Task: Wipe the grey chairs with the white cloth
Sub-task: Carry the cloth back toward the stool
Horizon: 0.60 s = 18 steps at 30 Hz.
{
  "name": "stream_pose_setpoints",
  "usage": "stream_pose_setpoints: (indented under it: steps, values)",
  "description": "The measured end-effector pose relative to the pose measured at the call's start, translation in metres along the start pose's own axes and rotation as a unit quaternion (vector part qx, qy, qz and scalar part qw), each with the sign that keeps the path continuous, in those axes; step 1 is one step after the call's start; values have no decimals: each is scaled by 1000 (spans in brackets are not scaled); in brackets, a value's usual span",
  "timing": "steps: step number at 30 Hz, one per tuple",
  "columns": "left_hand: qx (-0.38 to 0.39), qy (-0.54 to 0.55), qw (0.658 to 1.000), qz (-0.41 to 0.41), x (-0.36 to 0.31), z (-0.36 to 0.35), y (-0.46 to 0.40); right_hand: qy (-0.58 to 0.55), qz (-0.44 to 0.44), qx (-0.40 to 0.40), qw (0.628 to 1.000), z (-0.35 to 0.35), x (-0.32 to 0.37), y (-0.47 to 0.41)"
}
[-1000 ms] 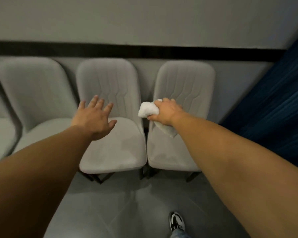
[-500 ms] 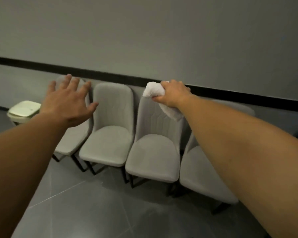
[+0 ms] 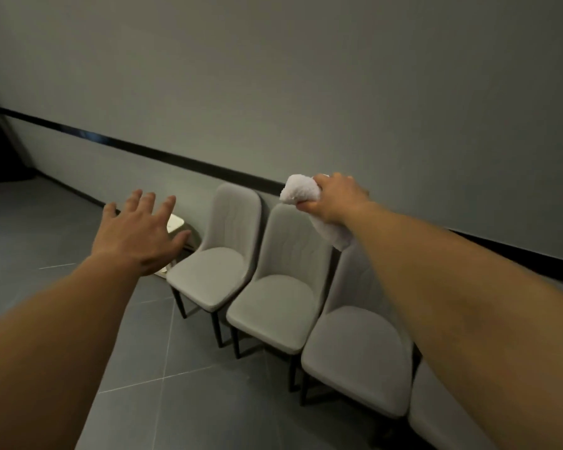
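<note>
- Grey wall [image 3: 306, 76] fills the upper view; a black band [image 3: 163, 155] runs along it low down, behind the chair row.
- Dark grey tiled floor [image 3: 62, 222] spreads in front of the row.
- Grey chairs stand side by side against the wall: far chair [image 3: 215, 271], middle chair [image 3: 280, 303], near chair [image 3: 358, 358]. A fourth seat [image 3: 436, 427] shows partly beyond the near chair, at the frame's lower edge.
- Cream bin [image 3: 176, 222] sits just past the far chair, mostly hidden by the left hand.
- Left hand [image 3: 137, 233] held out flat in the air, fingers spread, holding nothing, beyond the far chair's end of the row.
- Right hand [image 3: 332, 199] raised above the middle chair's backrest, fingers curled tight round the white cloth [image 3: 298, 190].
- Cloth is bunched; one end hangs below the fist, clear of the chairs.
</note>
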<state>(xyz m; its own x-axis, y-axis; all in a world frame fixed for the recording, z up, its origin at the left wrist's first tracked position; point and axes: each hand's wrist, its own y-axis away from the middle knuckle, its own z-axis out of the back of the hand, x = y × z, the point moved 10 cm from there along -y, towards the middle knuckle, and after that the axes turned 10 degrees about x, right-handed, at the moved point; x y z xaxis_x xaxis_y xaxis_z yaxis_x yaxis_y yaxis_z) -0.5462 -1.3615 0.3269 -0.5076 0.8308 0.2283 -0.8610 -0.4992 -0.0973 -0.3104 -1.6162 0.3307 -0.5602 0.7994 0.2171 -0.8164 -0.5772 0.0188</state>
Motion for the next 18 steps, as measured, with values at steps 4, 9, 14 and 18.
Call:
stream_pose_setpoints:
  steps: [4, 9, 14, 18]
  values:
    - [-26, -5, 1000, -8, 13, 20, 1, 5, 20, -14, 1000, 13, 34, -1]
    - [-45, -8, 999, -3, 19, 40, -2, 17, 29, -7, 999, 22, 54, -8]
    - [-48, -17, 999, 10, 22, 48, -18, 16, 52, -13, 998, 35, 74, -36]
    - [-49, -22, 998, 32, 25, 50, -43, 10, 79, -14, 997, 40, 83, -70]
